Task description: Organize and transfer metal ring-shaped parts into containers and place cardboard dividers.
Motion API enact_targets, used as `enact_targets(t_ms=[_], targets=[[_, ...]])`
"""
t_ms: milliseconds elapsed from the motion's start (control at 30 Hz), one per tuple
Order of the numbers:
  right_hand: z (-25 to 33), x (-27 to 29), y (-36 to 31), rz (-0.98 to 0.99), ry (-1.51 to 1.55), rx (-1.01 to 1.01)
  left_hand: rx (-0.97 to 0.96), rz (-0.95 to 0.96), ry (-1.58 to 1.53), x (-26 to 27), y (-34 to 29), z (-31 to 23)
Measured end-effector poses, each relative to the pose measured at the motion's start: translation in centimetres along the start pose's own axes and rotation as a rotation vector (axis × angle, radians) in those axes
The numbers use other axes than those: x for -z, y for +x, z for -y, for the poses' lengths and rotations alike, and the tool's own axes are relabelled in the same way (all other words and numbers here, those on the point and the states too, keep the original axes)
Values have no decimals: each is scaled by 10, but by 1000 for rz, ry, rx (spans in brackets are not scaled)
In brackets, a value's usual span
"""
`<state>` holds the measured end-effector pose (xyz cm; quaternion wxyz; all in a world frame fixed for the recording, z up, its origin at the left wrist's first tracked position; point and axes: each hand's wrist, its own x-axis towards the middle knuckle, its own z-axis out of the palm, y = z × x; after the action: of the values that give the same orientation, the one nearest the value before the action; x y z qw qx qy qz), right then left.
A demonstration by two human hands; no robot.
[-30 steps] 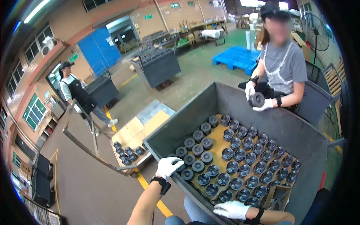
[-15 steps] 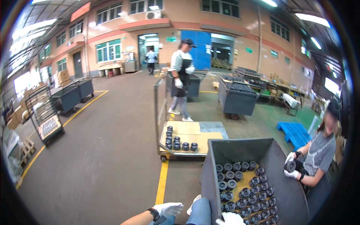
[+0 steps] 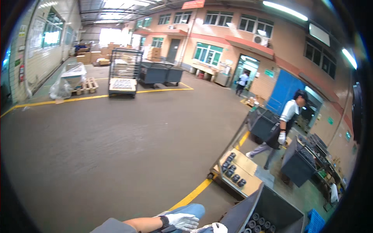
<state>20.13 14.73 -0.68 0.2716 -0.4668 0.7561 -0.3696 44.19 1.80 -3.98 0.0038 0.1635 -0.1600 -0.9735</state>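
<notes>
Black cylindrical parts [image 3: 252,224] are sitting inside the gray metal bin [image 3: 285,204] at lower right, near the right hand [image 3: 217,228], which the view's lower edge is partly hiding; I cannot tell how its fingers are set. Beside it, the left hand [image 3: 183,221] is showing before a blue-jeaned knee [image 3: 197,209], fingers extending and holding nothing visible. Similar parts [image 3: 236,178] are standing on a low cart [image 3: 248,167]
</notes>
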Motion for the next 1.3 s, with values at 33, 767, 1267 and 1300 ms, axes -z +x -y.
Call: enact_targets(t_ms=[33, 767, 1267, 1300], targets=[[-4, 3, 0, 10, -428, 149, 4, 76, 6, 12, 8, 2], [-64, 14, 24, -646, -148, 41, 32, 68, -92, 8, 19, 19], [-38, -1, 25, -430, -152, -9, 141, 68, -348, 11, 41, -2], [-32, -5, 27, -380, -31, -99, 140, 90, -300, 10, 40, -1]])
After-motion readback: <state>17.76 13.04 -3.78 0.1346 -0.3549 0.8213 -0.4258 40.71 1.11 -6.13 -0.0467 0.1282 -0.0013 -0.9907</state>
